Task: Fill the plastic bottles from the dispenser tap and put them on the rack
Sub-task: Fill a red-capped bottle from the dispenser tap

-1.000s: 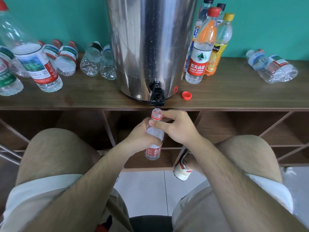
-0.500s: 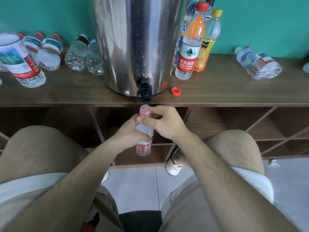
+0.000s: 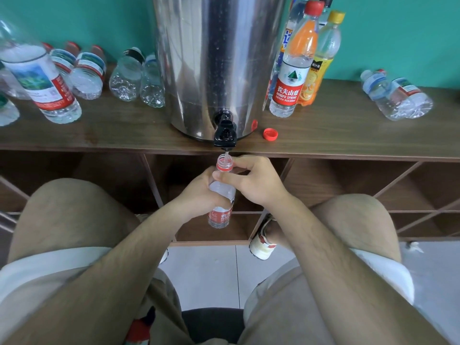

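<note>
Bottle point(image 3: 221, 215) upright, mouth right under the tap point(image 3: 224, 134) at the bench's point(image 3: 348, 138) front edge, a thin stream point(image 3: 225, 154) running in; your left grip point(image 3: 199, 192) wraps its body, right grip point(image 3: 257, 181) pinches the neck, nearer the tap

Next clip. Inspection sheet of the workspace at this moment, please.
Surface: brown wooden shelf top, carrying drum and bottles.
Job's things: stainless steel dispenser drum; its black tap runs a thin stream into a small clear red-labelled plastic bottle.
Clutter: loose red cap beside the drum; capped upright bottles to its right; clear bottles lying on both sides.
Hands: left hand grips the bottle's body; right hand pinches its neck.
Cables: nothing seen.
Surroundings: teal wall, open wooden compartments below, pale tiled floor.
</note>
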`<state>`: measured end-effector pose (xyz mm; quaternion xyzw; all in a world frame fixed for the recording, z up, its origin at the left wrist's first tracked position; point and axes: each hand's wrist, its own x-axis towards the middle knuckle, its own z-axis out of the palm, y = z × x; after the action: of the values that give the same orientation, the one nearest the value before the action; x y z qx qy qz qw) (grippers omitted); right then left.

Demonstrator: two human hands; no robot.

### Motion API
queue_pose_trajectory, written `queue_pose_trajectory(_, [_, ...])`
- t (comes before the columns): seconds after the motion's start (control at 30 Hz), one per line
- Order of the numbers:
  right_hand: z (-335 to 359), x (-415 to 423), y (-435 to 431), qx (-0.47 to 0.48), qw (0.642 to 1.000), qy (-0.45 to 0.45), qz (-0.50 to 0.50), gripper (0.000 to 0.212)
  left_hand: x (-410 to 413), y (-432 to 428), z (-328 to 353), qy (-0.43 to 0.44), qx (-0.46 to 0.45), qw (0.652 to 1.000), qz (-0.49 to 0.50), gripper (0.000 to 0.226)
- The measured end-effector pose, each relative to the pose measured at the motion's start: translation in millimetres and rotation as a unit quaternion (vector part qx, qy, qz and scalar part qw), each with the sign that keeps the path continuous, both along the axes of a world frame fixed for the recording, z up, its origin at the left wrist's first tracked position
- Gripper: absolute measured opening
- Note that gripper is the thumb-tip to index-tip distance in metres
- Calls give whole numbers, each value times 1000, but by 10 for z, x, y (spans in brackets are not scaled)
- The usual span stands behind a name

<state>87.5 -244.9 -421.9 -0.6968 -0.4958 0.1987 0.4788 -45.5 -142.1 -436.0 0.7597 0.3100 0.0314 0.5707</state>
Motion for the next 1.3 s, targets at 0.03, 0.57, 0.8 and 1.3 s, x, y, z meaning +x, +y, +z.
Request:
queue_pose_trajectory(0.03, [1,-1,-2,-2,1000,4,-2,20,4,-6,5,5,6,1000,0,81])
queue_pose_trajectory(0.57, [-16,17,10,-12,1000,2,-8,25,16,5,-20,16,13,1000,7,83])
queue_pose_trajectory(0.8, [-15,13,5,-11,1000,5,-3,21,18,5,-27,15,14,1000,6,84])
queue_pose_trajectory(1.3, [-59,27,19,-8,1000,30,4,16,14,26,-83,8,-3,1000,5,84])
